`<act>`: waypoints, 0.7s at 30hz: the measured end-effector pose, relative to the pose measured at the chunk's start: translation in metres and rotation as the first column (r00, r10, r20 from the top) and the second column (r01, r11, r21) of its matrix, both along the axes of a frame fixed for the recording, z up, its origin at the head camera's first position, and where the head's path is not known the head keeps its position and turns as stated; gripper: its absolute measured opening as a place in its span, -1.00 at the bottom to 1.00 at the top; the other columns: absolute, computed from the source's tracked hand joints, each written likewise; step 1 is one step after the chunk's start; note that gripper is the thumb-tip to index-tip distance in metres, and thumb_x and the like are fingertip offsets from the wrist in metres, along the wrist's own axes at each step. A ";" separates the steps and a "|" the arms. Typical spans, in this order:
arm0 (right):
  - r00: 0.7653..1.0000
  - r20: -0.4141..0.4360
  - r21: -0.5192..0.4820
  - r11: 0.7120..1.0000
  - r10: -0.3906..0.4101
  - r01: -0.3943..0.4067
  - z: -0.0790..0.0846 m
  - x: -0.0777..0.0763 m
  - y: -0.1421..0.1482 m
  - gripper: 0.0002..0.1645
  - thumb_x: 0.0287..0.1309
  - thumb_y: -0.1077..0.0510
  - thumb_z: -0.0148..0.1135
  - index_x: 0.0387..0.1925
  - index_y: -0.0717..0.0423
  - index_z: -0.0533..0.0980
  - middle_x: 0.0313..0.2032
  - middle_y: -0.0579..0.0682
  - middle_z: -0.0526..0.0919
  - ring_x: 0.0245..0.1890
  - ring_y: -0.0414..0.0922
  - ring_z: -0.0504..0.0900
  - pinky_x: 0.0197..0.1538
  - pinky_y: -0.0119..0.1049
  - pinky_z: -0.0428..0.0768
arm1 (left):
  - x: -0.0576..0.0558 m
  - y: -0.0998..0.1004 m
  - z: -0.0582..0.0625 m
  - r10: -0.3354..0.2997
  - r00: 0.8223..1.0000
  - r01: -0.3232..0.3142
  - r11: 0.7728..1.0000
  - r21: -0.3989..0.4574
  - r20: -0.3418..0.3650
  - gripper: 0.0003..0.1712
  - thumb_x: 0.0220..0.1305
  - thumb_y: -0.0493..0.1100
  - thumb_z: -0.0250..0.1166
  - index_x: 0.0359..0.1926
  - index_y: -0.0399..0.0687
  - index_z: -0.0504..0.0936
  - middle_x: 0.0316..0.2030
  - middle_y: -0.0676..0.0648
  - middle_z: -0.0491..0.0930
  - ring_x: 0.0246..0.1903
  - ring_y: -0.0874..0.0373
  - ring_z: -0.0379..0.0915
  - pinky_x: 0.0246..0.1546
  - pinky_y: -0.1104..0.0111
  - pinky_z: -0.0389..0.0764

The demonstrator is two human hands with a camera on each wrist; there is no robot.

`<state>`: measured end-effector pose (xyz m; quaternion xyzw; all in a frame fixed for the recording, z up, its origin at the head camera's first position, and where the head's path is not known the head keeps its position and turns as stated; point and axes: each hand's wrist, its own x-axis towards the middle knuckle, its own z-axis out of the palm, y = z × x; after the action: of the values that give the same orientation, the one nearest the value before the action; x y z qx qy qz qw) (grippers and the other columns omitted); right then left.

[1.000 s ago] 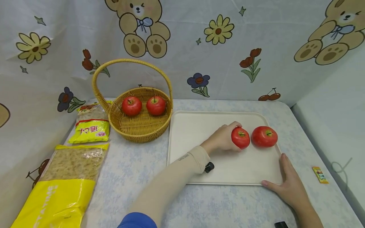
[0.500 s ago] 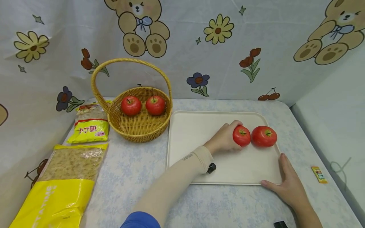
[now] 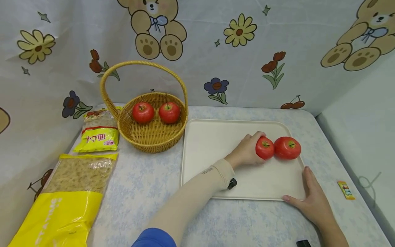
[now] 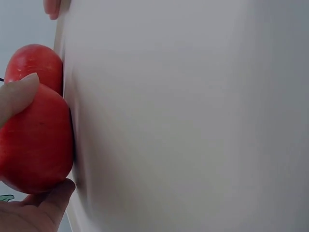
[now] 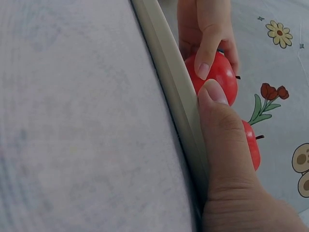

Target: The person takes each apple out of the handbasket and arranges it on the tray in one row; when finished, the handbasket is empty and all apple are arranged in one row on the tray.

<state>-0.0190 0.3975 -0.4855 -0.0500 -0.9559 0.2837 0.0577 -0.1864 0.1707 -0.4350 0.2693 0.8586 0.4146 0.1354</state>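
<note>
My left hand (image 3: 248,150) grips a red apple (image 3: 264,148) from its left side, low over the cream tray (image 3: 210,137). In the left wrist view my thumb and fingers curl round this apple (image 4: 38,140). A second red apple (image 3: 287,148) sits right beside it, near the tray's right edge. At the front right corner of the tray my right hand (image 3: 314,199) lies with fingers extended. Its thumb (image 5: 222,130) rests along the front rim in the right wrist view, and its other fingers are at the right side.
A yellow wicker basket (image 3: 152,147) with a tall handle stands back left, holding two red apples (image 3: 156,112). Two yellow food bags (image 3: 61,202) lie at the left. A small packet (image 3: 346,190) is on the table to the right.
My left hand has moved slightly right with its apple, bringing it up against the other apple on the tray. The right hand stays at the tray's corner.
</note>
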 end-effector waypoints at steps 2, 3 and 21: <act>1.000 0.011 0.003 1.000 -0.009 0.009 0.000 -0.001 -0.001 0.63 -0.23 -0.14 0.64 0.56 0.12 -0.33 0.56 0.26 -0.28 0.56 0.27 -0.23 0.46 0.31 -0.12 | 0.000 -0.001 0.001 0.006 1.000 -0.006 1.000 -0.017 -0.002 0.05 -0.10 -0.09 0.60 0.40 0.27 0.23 0.06 0.04 0.44 0.03 0.24 0.35 -0.22 0.55 0.50; 1.000 0.016 0.005 1.000 -0.014 0.014 0.000 -0.001 -0.001 0.64 -0.24 -0.15 0.64 0.56 0.12 -0.33 0.56 0.26 -0.28 0.56 0.27 -0.23 0.46 0.32 -0.11 | 0.001 -0.002 0.003 0.010 1.000 -0.010 1.000 -0.025 0.000 0.07 -0.11 -0.09 0.60 0.41 0.29 0.22 0.09 0.04 0.43 0.07 0.23 0.34 -0.21 0.54 0.51; 0.994 0.100 0.021 0.999 -0.047 0.045 0.000 -0.006 -0.002 0.65 -0.19 -0.18 0.61 0.55 0.15 -0.41 0.54 0.28 -0.36 0.55 0.28 -0.29 0.46 0.33 -0.16 | 0.032 -0.116 0.094 0.040 0.991 -0.030 0.996 0.088 -0.124 0.08 0.00 -0.10 0.56 0.46 0.46 0.15 0.37 0.16 0.28 0.35 0.16 0.20 0.25 0.16 0.46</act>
<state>-0.0251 0.3954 -0.4850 -0.0856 -0.9587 0.2706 0.0165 -0.1539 0.0552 -0.3414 0.2853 0.8513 0.4359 0.0621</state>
